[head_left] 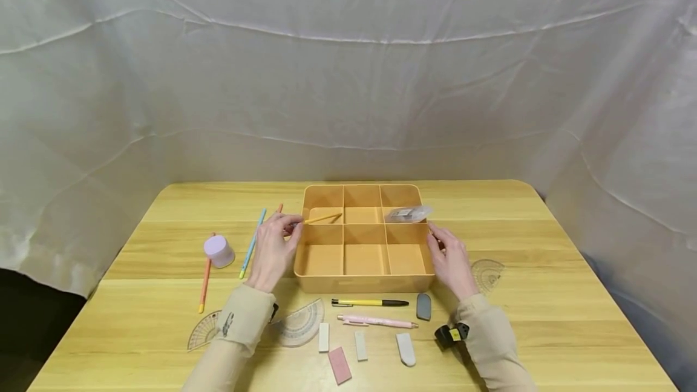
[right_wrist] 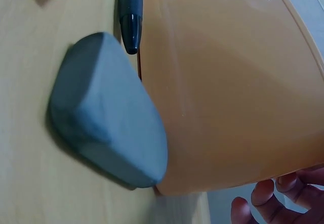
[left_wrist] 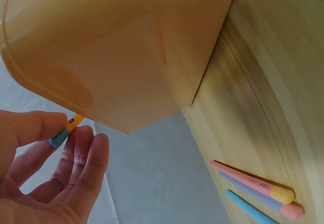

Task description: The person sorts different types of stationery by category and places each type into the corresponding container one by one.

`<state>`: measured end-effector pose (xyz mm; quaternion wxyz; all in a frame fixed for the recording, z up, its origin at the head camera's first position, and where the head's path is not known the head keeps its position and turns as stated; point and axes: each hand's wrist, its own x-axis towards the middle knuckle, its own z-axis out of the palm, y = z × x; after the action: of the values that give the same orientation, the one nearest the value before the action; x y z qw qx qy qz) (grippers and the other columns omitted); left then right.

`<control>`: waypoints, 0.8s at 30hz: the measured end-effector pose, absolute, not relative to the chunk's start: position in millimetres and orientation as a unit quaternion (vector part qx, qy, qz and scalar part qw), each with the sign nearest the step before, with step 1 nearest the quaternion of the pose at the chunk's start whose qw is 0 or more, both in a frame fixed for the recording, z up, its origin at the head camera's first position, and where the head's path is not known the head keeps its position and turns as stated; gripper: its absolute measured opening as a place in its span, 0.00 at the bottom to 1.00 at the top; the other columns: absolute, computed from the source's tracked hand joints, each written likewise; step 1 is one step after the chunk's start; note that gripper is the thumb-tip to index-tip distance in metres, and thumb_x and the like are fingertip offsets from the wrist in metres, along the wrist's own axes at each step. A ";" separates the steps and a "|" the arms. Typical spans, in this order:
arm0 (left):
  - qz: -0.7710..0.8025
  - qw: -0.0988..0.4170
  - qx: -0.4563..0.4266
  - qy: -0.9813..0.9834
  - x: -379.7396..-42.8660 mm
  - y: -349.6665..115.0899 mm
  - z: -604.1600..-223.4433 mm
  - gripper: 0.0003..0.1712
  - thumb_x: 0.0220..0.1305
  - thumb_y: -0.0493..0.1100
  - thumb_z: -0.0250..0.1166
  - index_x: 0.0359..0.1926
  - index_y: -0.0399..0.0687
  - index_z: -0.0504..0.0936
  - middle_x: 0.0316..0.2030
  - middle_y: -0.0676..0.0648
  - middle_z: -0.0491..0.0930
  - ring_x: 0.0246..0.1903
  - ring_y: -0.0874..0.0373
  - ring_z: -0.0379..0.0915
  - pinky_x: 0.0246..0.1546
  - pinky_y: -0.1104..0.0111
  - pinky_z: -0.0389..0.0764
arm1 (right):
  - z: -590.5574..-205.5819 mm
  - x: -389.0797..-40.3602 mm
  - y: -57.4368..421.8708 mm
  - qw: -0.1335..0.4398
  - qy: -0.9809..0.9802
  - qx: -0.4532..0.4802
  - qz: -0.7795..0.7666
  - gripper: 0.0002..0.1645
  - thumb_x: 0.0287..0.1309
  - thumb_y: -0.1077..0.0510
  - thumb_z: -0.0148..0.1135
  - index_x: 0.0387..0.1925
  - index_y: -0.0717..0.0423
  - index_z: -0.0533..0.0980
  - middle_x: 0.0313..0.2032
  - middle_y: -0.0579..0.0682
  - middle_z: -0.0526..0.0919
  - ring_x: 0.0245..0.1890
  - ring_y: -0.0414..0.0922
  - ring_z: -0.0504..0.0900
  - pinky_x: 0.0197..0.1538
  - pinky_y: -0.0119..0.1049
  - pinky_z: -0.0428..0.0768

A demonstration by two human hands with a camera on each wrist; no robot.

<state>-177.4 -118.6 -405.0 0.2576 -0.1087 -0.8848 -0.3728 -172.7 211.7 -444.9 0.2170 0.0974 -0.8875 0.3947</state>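
Note:
My left hand [head_left: 272,253] pinches a yellow-orange pencil [head_left: 327,218] by its teal end, between thumb and fingers. The pencil slants over the left rim of an orange six-compartment organizer [head_left: 354,285], its shaft reaching into the back left compartment. At the organizer's opposite side, my right hand [head_left: 451,262] rests with fingertips right at the side wall, fingers loosely bent; the right wrist view shows these fingers [right_wrist: 263,193] along the wall's edge. A clear plastic packet [head_left: 407,215] with a label lies in the back right compartment, sticking out over the rim.
Left of the organizer lie a blue pencil [head_left: 253,244], an orange pencil [head_left: 205,286] and a lilac round container [head_left: 219,251]. In front are a yellow-black pen [head_left: 367,303], a pink pen [head_left: 378,322], a grey eraser [head_left: 423,307], a pink eraser [head_left: 340,366], white erasers and clear protractors [head_left: 302,324].

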 end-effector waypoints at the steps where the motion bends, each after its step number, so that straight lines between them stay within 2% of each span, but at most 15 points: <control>1: -0.375 0.254 -0.109 -0.885 -177.2 -118.9 -405.7 0.07 0.57 0.30 0.66 0.37 0.31 0.86 0.31 0.38 0.85 0.29 0.50 0.81 0.44 0.53 0.80 | -445.2 -173.0 211.7 0.216 -0.888 0.098 0.395 0.19 0.64 0.69 0.53 0.55 0.74 0.74 0.27 0.57 0.79 0.27 0.48 0.77 0.25 0.41 0.76; 5: -0.391 0.229 -0.100 -0.886 -172.3 -121.1 -406.2 0.09 0.57 0.32 0.67 0.39 0.31 0.85 0.36 0.37 0.84 0.31 0.49 0.81 0.36 0.55 0.84 | -445.7 -173.3 211.8 0.211 -0.887 0.099 0.398 0.19 0.64 0.69 0.52 0.55 0.74 0.74 0.28 0.58 0.80 0.27 0.49 0.77 0.25 0.41 0.76; 11: -0.413 0.206 -0.070 -0.884 -165.3 -139.8 -408.2 0.14 0.64 0.40 0.63 0.44 0.31 0.83 0.41 0.34 0.82 0.34 0.45 0.80 0.36 0.52 0.83 | -445.4 -173.2 211.0 0.215 -0.885 0.096 0.401 0.19 0.63 0.70 0.53 0.54 0.75 0.74 0.27 0.58 0.79 0.27 0.48 0.76 0.26 0.42 0.76; 15: -0.396 0.196 -0.051 -0.896 -161.6 -159.1 -412.9 0.13 0.66 0.37 0.59 0.45 0.31 0.83 0.40 0.34 0.83 0.36 0.44 0.80 0.37 0.50 0.82 | -445.2 -172.6 211.7 0.208 -0.886 0.095 0.403 0.19 0.64 0.69 0.52 0.55 0.74 0.73 0.28 0.58 0.79 0.27 0.48 0.76 0.26 0.41 0.76; 21: -0.345 0.104 -0.051 -0.931 -155.4 -174.8 -418.0 0.15 0.62 0.31 0.59 0.49 0.28 0.80 0.46 0.29 0.80 0.43 0.37 0.76 0.44 0.46 0.78 | -444.1 -170.9 213.7 0.214 -0.885 0.100 0.402 0.19 0.64 0.70 0.52 0.55 0.76 0.73 0.28 0.59 0.79 0.26 0.48 0.75 0.24 0.38 0.75; 24: -0.338 0.068 -0.059 -0.937 -155.6 -174.8 -420.1 0.17 0.61 0.31 0.59 0.50 0.27 0.79 0.45 0.29 0.81 0.43 0.38 0.77 0.44 0.47 0.79 | -443.4 -170.5 214.7 0.217 -0.884 0.100 0.401 0.19 0.64 0.70 0.52 0.54 0.76 0.73 0.28 0.60 0.80 0.26 0.48 0.75 0.24 0.37 0.75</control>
<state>-155.6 -174.8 -420.1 0.0684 -0.0587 -0.9370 -0.3376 -170.5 214.7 -443.4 0.2171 0.0996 -0.8844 0.4009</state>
